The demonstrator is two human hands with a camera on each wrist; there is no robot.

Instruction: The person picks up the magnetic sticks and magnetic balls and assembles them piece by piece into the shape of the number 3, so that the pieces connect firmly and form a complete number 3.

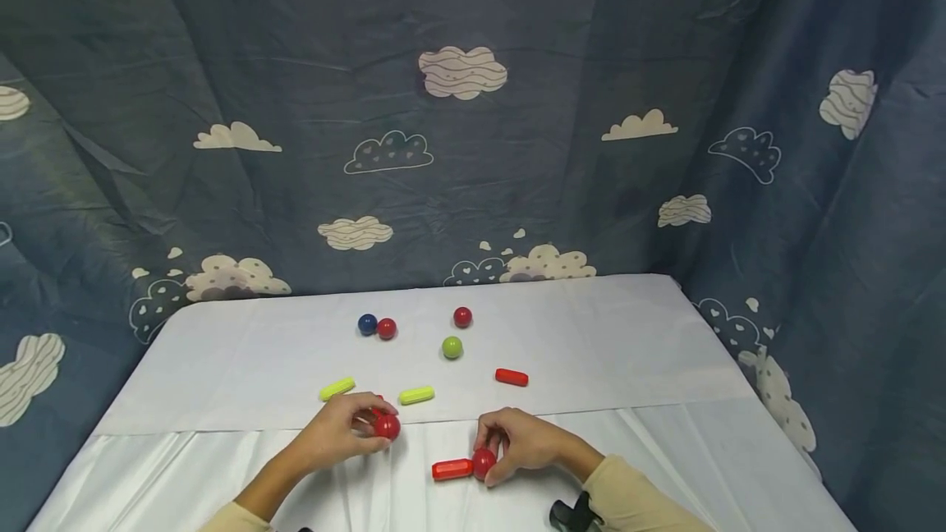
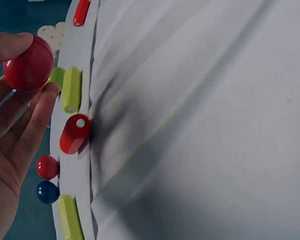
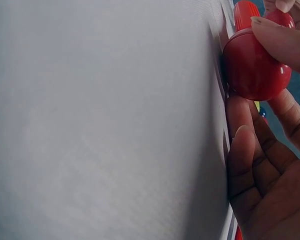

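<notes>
My left hand (image 1: 342, 433) pinches a glossy red ball (image 1: 388, 426) between thumb and fingers; in the left wrist view that ball (image 2: 29, 64) appears raised above the tabletop. My right hand (image 1: 528, 438) grips another red ball (image 1: 484, 464) low at the white cloth. Against or very close to this second ball lies a red ribbed stick (image 1: 452, 470), its end pointing at the ball; I cannot tell whether they are joined. Just behind the left hand, a further red stick (image 2: 75, 134) lies on the table, mostly hidden in the head view.
Two yellow-green sticks (image 1: 417, 395) and a red stick (image 1: 512, 377) lie beyond the hands. Farther back sit a blue ball (image 1: 367, 324), two red balls (image 1: 462, 317) and a green ball (image 1: 452, 347). A cloud-patterned curtain (image 1: 517, 146) hangs behind the white-covered table (image 1: 606, 343).
</notes>
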